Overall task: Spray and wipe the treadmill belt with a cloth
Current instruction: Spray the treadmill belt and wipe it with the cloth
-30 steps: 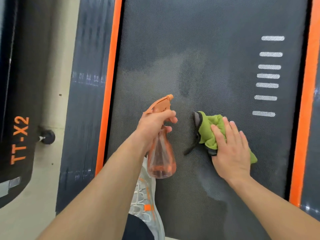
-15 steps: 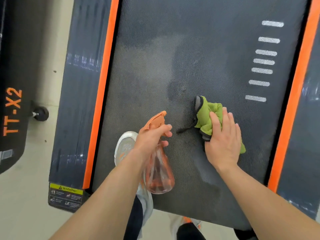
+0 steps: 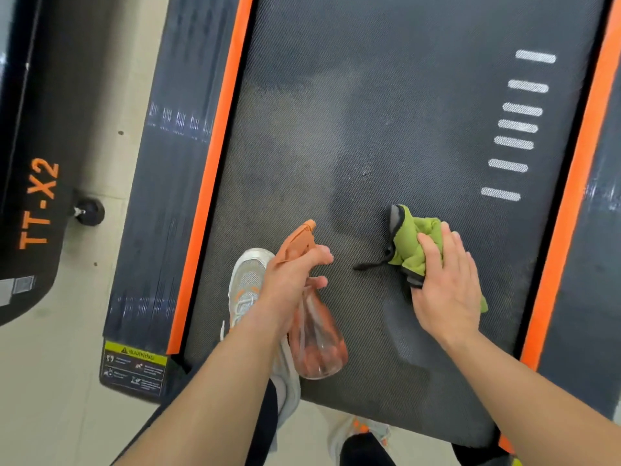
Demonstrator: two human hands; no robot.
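Left hand [image 3: 292, 280] grips spray bottle [image 3: 316, 341], ready to spray; right hand [image 3: 443, 287] flat, pressing green cloth [image 3: 410, 243] onto near belt [image 3: 386, 95], wiping.

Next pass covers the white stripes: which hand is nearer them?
Right. The right hand, pressing the green cloth, sits just below the white stripes; the left hand, holding the spray bottle, is farther left across the belt.

Grey-white sneaker [image 3: 250, 284] beside orange side strip [image 3: 215, 176]; yellow warning label [image 3: 134, 368]; black machine lettered TT-X2 [image 3: 37, 203]; round black foot [image 3: 89, 211]; pale floor [image 3: 50, 398].
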